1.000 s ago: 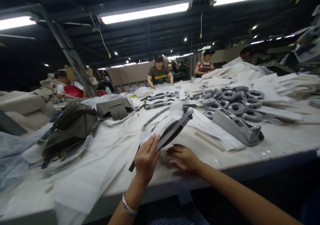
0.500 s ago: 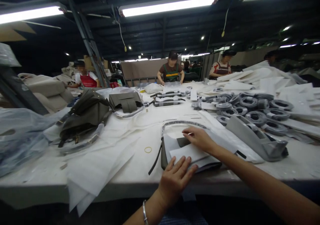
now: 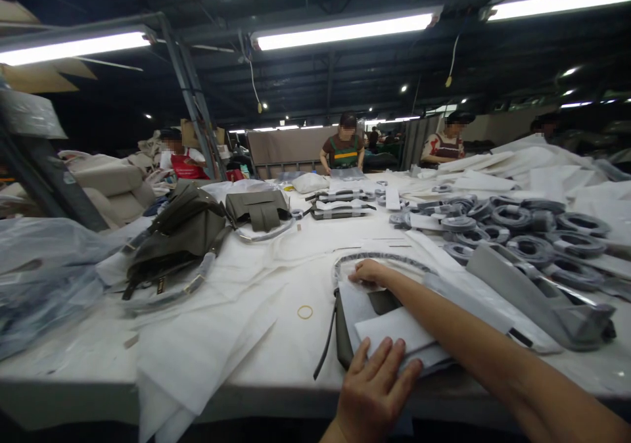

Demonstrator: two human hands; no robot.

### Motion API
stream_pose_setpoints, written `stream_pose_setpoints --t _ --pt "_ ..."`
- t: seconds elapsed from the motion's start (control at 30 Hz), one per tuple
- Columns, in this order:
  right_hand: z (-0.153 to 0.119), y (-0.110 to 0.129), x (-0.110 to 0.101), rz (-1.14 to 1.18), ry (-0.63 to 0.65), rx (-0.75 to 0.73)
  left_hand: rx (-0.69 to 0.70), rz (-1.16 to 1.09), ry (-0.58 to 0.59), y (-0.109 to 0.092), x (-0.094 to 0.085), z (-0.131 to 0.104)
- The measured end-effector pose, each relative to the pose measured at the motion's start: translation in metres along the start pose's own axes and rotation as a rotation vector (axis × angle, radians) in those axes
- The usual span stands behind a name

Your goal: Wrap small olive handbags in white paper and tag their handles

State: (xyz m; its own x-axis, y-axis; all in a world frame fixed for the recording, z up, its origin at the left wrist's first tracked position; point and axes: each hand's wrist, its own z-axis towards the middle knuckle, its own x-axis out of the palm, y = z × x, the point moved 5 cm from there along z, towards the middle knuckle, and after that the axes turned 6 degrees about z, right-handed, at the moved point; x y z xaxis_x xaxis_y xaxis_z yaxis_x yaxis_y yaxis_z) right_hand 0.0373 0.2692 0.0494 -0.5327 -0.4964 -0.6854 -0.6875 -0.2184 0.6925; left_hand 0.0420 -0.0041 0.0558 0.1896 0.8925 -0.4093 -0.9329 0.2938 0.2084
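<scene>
A dark olive handbag lies at the table's front edge, its plastic-wrapped handle arching away from me. A narrow dark strap hangs out at its left side. White foam sheet is folded over the bag and covers most of it. My left hand rests on the foam's near part, fingers spread. My right hand is inside the handle's arch at the far edge of the foam, its fingers curled together; what they pinch is hidden.
Left of the bag lie a yellow rubber band, loose white sheets and more olive bags. A grey bag and several wrapped coils are on the right. A co-worker stands across the table.
My right hand has moved away from me, from above the bag to the foam's far edge, and its fingers have closed. My left hand stays on the foam. The view has shifted slightly.
</scene>
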Motion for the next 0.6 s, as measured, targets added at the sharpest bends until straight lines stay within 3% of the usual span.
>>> stream_pose_setpoints --t 0.13,0.3,0.6 --pt "0.000 -0.012 0.004 0.232 0.087 0.112 -0.029 -0.018 -0.017 0.000 0.000 0.000" --pt "-0.001 -0.007 0.007 0.519 0.129 0.102 -0.047 -0.033 -0.013 -0.001 0.002 -0.001" --pt "0.006 0.018 -0.009 0.885 -0.020 -0.049 -0.005 -0.022 0.076 0.000 0.002 -0.002"
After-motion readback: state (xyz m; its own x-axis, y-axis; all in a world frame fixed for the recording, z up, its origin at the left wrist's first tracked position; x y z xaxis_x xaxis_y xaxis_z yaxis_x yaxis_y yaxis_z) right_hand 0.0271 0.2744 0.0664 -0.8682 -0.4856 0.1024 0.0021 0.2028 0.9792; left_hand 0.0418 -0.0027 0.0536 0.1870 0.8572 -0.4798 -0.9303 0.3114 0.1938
